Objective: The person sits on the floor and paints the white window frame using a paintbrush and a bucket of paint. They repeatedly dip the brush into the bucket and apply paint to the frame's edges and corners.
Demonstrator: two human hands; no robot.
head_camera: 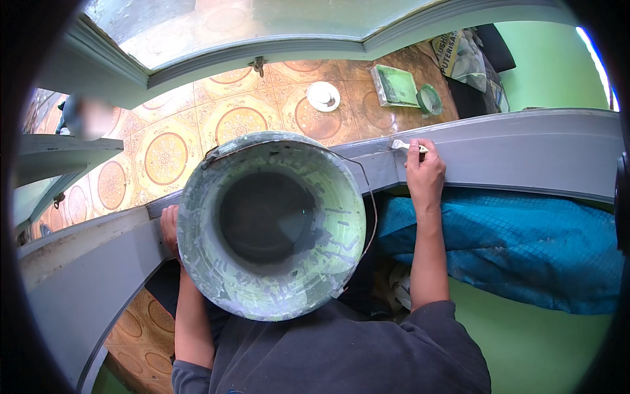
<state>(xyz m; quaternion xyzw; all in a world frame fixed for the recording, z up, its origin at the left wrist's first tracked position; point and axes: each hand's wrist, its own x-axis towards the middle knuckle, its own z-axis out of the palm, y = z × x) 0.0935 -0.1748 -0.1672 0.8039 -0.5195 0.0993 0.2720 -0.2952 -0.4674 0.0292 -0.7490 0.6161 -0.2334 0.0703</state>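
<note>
My right hand (426,170) grips a small paintbrush (407,145) by its pale handle. The bristle end touches the upper edge of the grey-painted window frame (517,152). A large paint-smeared bucket (339,236) with a thin wire handle fills the middle of the view, with dark grey liquid (263,216) in its bottom. What holds the bucket up is hidden. Just left of its rim, my left hand (170,229) lies at the edge of the frame, partly covered by the bucket; its grip does not show fully.
Glazed window sashes (256,54) stand swung outward above and at left. Beyond the frame, a white lid (323,96), a green-stained paint tray (396,86) and a roll of tape (429,100) lie on patterned tiles. Blue sheeting (517,241) hangs below my right arm. A person (88,115) is at far left.
</note>
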